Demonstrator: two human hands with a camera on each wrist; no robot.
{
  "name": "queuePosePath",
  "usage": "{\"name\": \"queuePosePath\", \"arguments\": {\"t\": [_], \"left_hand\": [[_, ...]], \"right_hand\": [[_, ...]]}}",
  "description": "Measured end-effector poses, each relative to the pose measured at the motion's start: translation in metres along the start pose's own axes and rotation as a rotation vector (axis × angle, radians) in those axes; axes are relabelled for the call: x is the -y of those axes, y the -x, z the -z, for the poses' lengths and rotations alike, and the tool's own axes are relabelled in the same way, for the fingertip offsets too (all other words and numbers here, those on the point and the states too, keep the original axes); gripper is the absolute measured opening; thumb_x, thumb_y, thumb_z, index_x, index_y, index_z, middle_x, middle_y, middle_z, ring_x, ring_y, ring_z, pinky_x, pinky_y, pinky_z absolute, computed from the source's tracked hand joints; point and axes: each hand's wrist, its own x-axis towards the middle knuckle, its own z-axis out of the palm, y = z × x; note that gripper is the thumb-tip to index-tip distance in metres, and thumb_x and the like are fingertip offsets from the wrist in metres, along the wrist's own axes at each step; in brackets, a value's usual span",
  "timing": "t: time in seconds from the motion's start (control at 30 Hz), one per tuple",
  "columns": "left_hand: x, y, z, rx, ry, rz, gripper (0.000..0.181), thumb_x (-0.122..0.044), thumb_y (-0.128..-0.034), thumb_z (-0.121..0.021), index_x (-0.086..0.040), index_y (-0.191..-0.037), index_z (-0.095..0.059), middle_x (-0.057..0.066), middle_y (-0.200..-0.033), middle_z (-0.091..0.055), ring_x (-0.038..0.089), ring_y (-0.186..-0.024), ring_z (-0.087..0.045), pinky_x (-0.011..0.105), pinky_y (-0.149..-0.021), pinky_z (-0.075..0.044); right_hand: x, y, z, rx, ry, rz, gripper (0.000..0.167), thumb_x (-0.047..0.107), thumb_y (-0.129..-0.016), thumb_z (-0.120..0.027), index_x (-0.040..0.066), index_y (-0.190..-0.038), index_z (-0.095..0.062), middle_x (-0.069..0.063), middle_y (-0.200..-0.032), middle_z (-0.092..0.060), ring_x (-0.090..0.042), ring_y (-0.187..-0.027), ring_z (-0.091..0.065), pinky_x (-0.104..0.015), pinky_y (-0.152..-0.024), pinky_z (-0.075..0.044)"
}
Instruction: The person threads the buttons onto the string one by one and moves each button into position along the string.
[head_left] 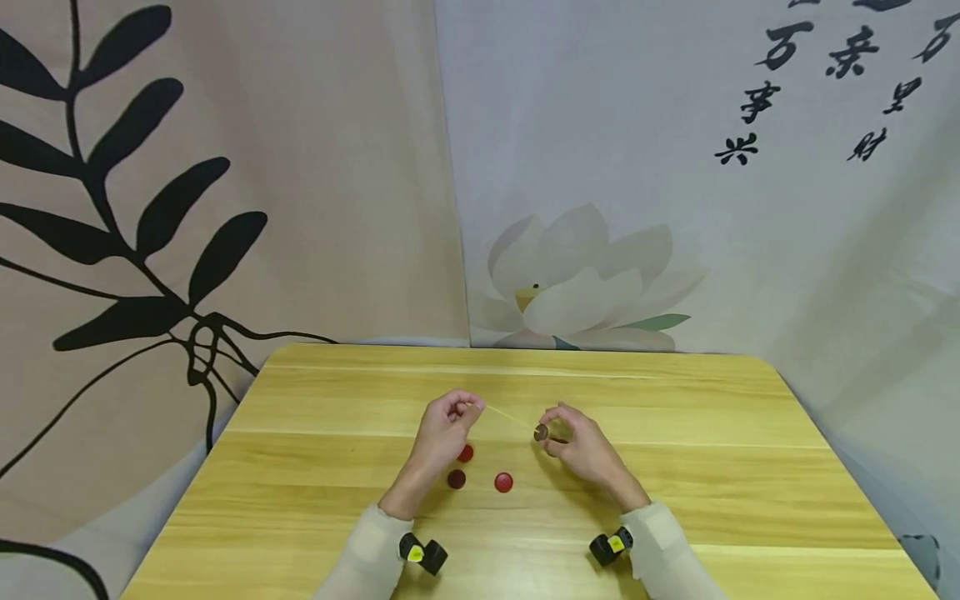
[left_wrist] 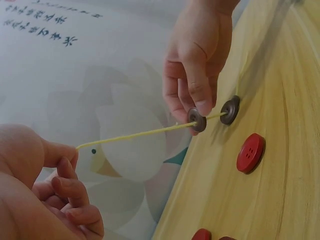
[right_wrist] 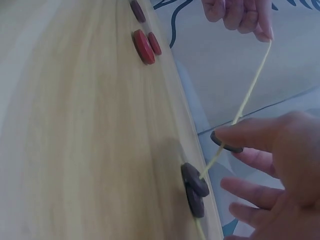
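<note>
A yellow cord (left_wrist: 135, 135) runs taut and slanting between the two hands. My left hand (head_left: 442, 432) pinches its upper end between thumb and index finger. Lower down, my right hand (head_left: 588, 450) pinches a brown button (left_wrist: 196, 120) that the cord passes through. Beyond those fingers, another brown button (left_wrist: 230, 110) is threaded on the cord. In the right wrist view, two dark buttons (right_wrist: 194, 179) lie one against the other below the pinched button, by the tabletop, and the cord's tail trails past them.
On the wooden table (head_left: 315, 483), a bright red button (head_left: 504, 482) lies between the forearms. Nearer the left wrist are another red button (head_left: 466, 453) and a dark brownish one (head_left: 457, 478). A printed cloth backdrop (head_left: 360, 167) hangs behind the table's far edge.
</note>
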Motion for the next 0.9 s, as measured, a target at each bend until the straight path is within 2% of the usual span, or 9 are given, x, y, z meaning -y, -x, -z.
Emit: {"name": "queuePosePath", "arguments": {"t": [0.07,0.17,0.4,0.63,0.77,0.9], "left_hand": [[-0.009,0.005,0.001,0.004,-0.001,-0.002,0.015,-0.007,-0.0995,-0.057,0.007,-0.105,-0.063,0.002,-0.076,-0.046,0.012,-0.063,-0.039,0.020,-0.057,-0.033],[-0.013,0.009,0.001,0.000,-0.003,-0.017,0.015,-0.007,-0.1000,-0.056,0.005,-0.104,-0.063,0.001,-0.076,-0.045,0.012,-0.064,-0.039,0.020,-0.058,-0.034],[-0.010,0.008,0.003,-0.006,0.011,-0.019,0.014,-0.007,-0.1000,-0.057,0.004,-0.104,-0.064,0.001,-0.075,-0.045,0.011,-0.062,-0.038,0.020,-0.057,-0.033],[-0.012,0.010,0.004,0.004,0.015,-0.028,0.012,-0.007,-0.0994,-0.057,0.003,-0.102,-0.064,0.002,-0.074,-0.045,0.010,-0.061,-0.037,0.020,-0.057,-0.033],[-0.011,0.009,0.004,0.004,0.017,-0.027,0.012,-0.007,-0.0993,-0.057,0.003,-0.102,-0.064,0.001,-0.074,-0.044,0.010,-0.061,-0.038,0.020,-0.056,-0.032],[-0.010,0.008,0.004,-0.004,0.013,-0.024,0.012,-0.007,-0.0997,-0.057,0.003,-0.103,-0.063,0.001,-0.075,-0.044,0.010,-0.060,-0.037,0.020,-0.055,-0.031]], "right_hand": [[-0.001,0.000,0.000,0.002,0.008,0.006,0.027,0.002,-0.083,-0.076,0.013,-0.105,-0.065,-0.011,-0.125,-0.063,-0.045,-0.142,-0.031,-0.063,-0.114,-0.021],[-0.002,0.000,0.000,0.002,0.020,0.007,0.027,0.001,-0.083,-0.076,0.013,-0.104,-0.065,-0.012,-0.124,-0.063,-0.047,-0.143,-0.029,-0.064,-0.113,-0.021],[-0.005,0.000,-0.001,0.022,0.044,0.012,0.025,0.000,-0.084,-0.075,0.012,-0.103,-0.065,-0.015,-0.128,-0.062,-0.048,-0.143,-0.027,-0.065,-0.114,-0.019],[-0.010,0.001,-0.002,0.050,0.053,-0.042,0.023,0.002,-0.087,-0.073,0.014,-0.104,-0.064,-0.029,-0.148,-0.041,-0.050,-0.145,-0.016,-0.070,-0.111,-0.012],[-0.013,0.001,-0.001,0.069,0.051,-0.064,0.023,0.005,-0.087,-0.073,0.015,-0.105,-0.064,-0.029,-0.151,-0.038,-0.049,-0.146,-0.015,-0.068,-0.113,-0.010],[-0.016,0.001,0.002,0.081,0.051,-0.074,0.022,0.006,-0.087,-0.074,0.017,-0.105,-0.064,-0.028,-0.152,-0.037,-0.049,-0.146,-0.016,-0.068,-0.112,-0.013]]}}
